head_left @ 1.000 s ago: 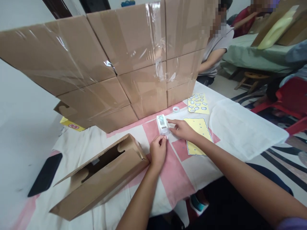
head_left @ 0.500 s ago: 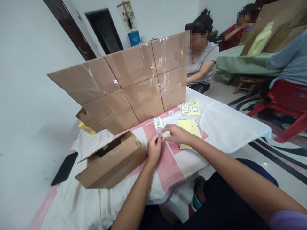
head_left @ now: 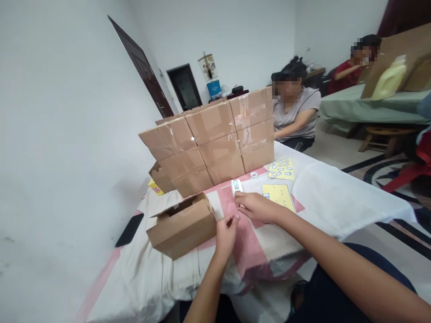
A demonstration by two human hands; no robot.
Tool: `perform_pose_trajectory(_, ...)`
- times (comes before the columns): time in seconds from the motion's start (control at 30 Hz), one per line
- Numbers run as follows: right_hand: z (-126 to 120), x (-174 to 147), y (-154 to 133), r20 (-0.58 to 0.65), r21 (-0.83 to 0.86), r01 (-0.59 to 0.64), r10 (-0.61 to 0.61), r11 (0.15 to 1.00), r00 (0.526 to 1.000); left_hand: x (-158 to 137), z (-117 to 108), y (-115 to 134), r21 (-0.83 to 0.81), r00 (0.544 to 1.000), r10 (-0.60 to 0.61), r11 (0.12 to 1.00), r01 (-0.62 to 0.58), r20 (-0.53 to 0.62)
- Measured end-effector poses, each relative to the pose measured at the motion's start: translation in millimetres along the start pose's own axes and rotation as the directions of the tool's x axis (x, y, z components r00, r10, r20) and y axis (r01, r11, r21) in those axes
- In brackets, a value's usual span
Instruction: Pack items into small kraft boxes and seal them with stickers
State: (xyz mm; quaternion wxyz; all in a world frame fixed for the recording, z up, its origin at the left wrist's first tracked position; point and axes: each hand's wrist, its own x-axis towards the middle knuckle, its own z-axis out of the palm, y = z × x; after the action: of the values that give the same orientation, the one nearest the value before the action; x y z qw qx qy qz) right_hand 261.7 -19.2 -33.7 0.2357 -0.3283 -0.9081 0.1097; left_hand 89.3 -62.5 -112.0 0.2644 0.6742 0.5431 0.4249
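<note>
Pink-and-white cloth [head_left: 249,251] forms the work surface. On it, a small white case [head_left: 237,185] lies just ahead of the hands, presumably for short reach. Right hand [head_left: 257,207]: fingers curved at the case's near end; grip cannot be confirmed. Left hand [head_left: 226,231]: thumb and fingertips pressed together; any pinched item is too small to tell. Cardboard box [head_left: 185,233]: open-topped, beside the left hand; contents hidden.

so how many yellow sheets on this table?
2: far sheet near the cardboard wall; near sheet partly behind the right hand. Others may be hidden.
</note>
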Motion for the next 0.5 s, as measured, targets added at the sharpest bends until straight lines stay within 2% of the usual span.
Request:
perform_pose_trajectory(0.1,-2,2,-16,0.053,-0.128,0.066,-0.059,0.990,0.997,-19,-23,5,0.078,0.992,-0.041,0.996,0.032,0.116)
perform_pose_trajectory(0.17,-5,3,-26,0.011,-0.136,0.089,-0.089,0.987,0.996,-29,-52,10,0.140,0.994,-0.054,0.989,0.040,0.100)
perform_pose_trajectory(0.23,-10,4,-34,-0.031,-0.122,0.100,-0.104,0.988,0.994,-31,-88,14,0.268,0.997,0.004,0.963,0.018,-0.083)
perform_pose_trajectory(0.27,-13,5,-37,-0.042,-0.115,0.103,-0.109,0.988,0.993,-29,-108,15,0.391,0.967,0.094,0.920,0.006,-0.237)
perform_pose_trajectory(0.3,-15,6,-39,-0.046,-0.109,0.107,-0.112,0.988,0.993,-24,-127,15,0.524,0.916,0.192,0.851,0.024,-0.352)
perform_pose_trajectory(0.33,-16,7,-41,-0.047,-0.100,0.113,-0.118,0.989,0.992,-17,-145,14,0.632,0.883,0.258,0.773,0.055,-0.392)
perform_pose_trajectory(0.37,-16,8,-43,-0.049,-0.087,0.118,-0.123,0.989,0.991,-10,-160,11,0.710,0.875,0.289,0.699,0.084,-0.388)
perform_pose_trajectory(0.4,-16,10,-45,-0.052,-0.065,0.121,-0.124,0.991,0.991,-4,-172,7,0.761,0.900,0.278,0.643,0.086,-0.336)
perform_pose_trajectory(0.43,-16,12,-47,-0.057,-0.033,0.120,-0.121,0.992,0.991,1,-180,1,0.790,0.935,0.239,0.609,0.066,-0.262)
perform_pose_trajectory(0.5,-16,15,-51,-0.067,0.057,0.114,-0.110,0.992,0.992,6,-188,-11,0.802,0.984,0.148,0.598,-0.007,-0.101)
